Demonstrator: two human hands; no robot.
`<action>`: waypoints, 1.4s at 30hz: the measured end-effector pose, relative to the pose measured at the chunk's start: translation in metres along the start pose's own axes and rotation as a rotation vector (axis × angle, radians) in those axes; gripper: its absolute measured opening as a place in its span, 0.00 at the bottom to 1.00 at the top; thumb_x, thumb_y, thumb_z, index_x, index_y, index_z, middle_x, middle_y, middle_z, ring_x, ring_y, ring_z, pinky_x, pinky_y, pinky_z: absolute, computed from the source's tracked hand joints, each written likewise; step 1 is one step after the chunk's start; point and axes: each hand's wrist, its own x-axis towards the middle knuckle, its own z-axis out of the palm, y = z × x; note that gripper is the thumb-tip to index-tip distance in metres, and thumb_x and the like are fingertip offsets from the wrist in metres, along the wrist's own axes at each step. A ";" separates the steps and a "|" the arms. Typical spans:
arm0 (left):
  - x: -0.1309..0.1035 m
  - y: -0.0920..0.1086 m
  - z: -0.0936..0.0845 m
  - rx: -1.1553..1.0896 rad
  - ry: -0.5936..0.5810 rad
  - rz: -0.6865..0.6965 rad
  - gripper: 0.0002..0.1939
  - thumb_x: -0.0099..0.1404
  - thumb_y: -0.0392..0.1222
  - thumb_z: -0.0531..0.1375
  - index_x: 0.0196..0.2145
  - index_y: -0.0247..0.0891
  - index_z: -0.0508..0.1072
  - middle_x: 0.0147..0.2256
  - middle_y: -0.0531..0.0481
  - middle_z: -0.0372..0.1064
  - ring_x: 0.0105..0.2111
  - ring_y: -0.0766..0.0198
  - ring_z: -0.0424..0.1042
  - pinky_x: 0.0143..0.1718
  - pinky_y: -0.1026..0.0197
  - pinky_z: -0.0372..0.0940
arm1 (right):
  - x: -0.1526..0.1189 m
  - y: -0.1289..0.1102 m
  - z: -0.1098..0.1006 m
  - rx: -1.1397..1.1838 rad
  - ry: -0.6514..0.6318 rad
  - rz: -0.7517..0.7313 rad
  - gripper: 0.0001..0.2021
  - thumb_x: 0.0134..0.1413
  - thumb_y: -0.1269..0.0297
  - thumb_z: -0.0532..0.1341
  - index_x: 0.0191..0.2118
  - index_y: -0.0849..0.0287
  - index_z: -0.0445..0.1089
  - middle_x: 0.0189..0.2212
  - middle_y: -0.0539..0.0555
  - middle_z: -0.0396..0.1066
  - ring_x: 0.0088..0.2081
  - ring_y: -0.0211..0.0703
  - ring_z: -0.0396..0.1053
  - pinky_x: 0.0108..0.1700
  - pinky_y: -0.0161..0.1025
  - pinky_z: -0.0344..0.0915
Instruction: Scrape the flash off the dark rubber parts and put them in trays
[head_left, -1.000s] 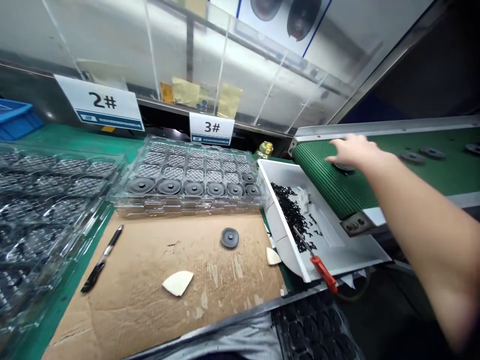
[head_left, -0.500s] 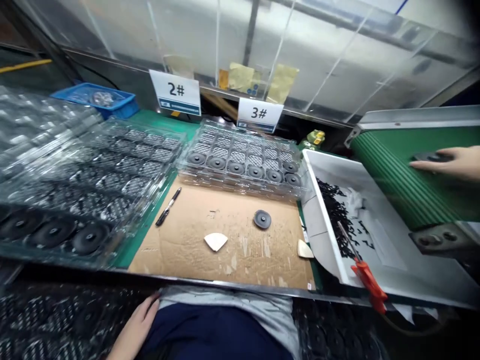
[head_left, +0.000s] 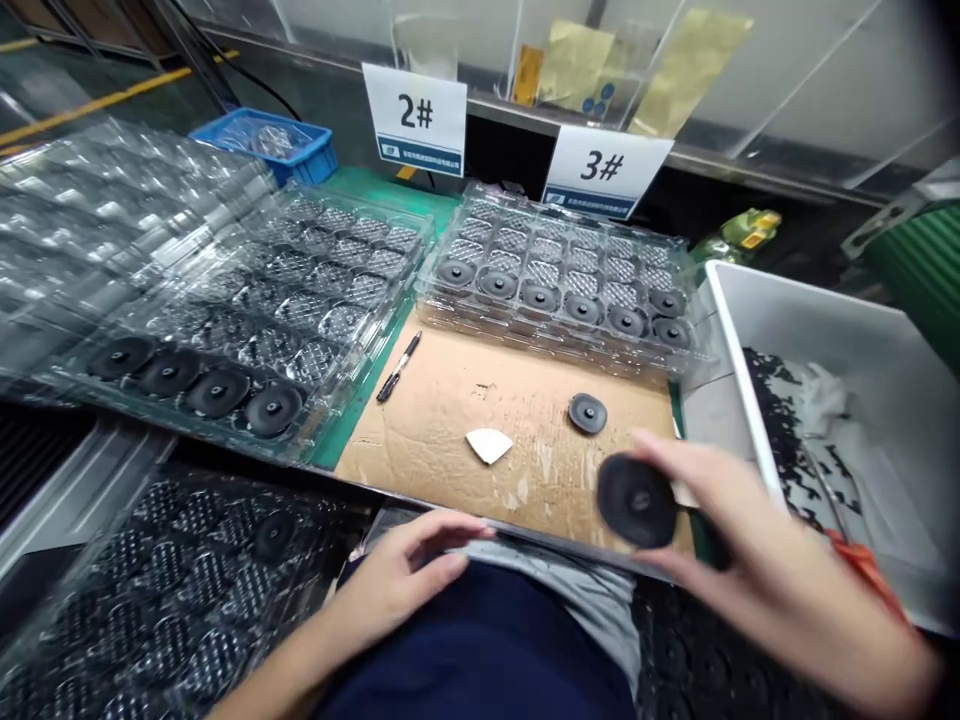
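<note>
A round black disc-shaped part (head_left: 636, 502) with a small raised centre is gripped by its edge in my right hand (head_left: 739, 540), above the near right of the cardboard sheet (head_left: 420, 450). My left hand (head_left: 420, 565) hangs over my lap at the table's front edge, fingers apart and holding nothing. Another black disc (head_left: 587, 413) lies on the cardboard, just beyond the held one. Left of it rests a white fan-shaped piece (head_left: 489, 445), and farther left a black pen (head_left: 400, 367).
Clear plastic trays (head_left: 555, 330) partly filled with black discs stand at the back, more (head_left: 300, 270) at left. A white bin (head_left: 757, 430) of small black pieces is on the right, with an orange-handled tool (head_left: 870, 575). A blue basket (head_left: 315, 155) sits behind.
My right hand has come from the green conveyor at right to above the cardboard, bringing a black disc. My left hand has risen and moved right. The view has turned left.
</note>
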 end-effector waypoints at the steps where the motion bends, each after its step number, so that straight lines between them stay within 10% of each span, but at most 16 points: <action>1: 0.006 0.006 0.009 -0.181 -0.024 0.065 0.18 0.60 0.46 0.58 0.49 0.51 0.66 0.51 0.49 0.66 0.52 0.58 0.64 0.54 0.54 0.57 | -0.006 -0.015 0.023 0.080 -0.125 0.005 0.32 0.51 0.58 0.61 0.61 0.53 0.50 0.53 0.58 0.62 0.54 0.51 0.60 0.54 0.48 0.61; 5: 0.024 0.006 0.032 -0.454 -0.124 0.099 0.39 0.46 0.41 0.69 0.54 0.55 0.60 0.59 0.50 0.55 0.58 0.57 0.54 0.57 0.57 0.52 | -0.022 -0.054 0.095 0.386 -0.144 0.149 0.39 0.46 0.55 0.65 0.62 0.49 0.45 0.56 0.57 0.55 0.57 0.50 0.54 0.55 0.48 0.61; 10: 0.034 -0.001 0.029 -0.611 -0.111 -0.010 0.36 0.45 0.39 0.69 0.52 0.51 0.64 0.55 0.48 0.60 0.53 0.57 0.62 0.55 0.58 0.55 | -0.021 -0.072 0.126 0.584 0.037 0.472 0.36 0.46 0.59 0.65 0.60 0.46 0.48 0.54 0.55 0.56 0.54 0.46 0.59 0.53 0.43 0.63; 25: 0.033 0.000 -0.029 -0.976 0.261 -0.045 0.31 0.51 0.42 0.66 0.53 0.45 0.61 0.54 0.41 0.62 0.51 0.48 0.65 0.51 0.52 0.62 | 0.060 -0.028 0.193 0.068 -0.024 0.277 0.19 0.57 0.64 0.53 0.54 0.57 0.63 0.49 0.63 0.60 0.44 0.54 0.59 0.44 0.53 0.62; 39: 0.035 0.008 -0.036 -0.868 0.267 -0.040 0.32 0.52 0.43 0.65 0.54 0.41 0.61 0.55 0.40 0.60 0.55 0.52 0.61 0.53 0.54 0.60 | 0.049 -0.049 0.170 0.368 -0.010 0.259 0.10 0.55 0.68 0.57 0.43 0.53 0.69 0.28 0.49 0.71 0.30 0.38 0.66 0.34 0.37 0.64; 42: 0.040 0.014 -0.027 -0.829 0.258 -0.050 0.32 0.50 0.44 0.66 0.52 0.41 0.63 0.56 0.42 0.60 0.53 0.53 0.63 0.50 0.59 0.62 | 0.056 -0.058 0.141 0.405 0.077 0.328 0.12 0.58 0.68 0.55 0.47 0.54 0.66 0.38 0.51 0.71 0.34 0.37 0.67 0.35 0.35 0.64</action>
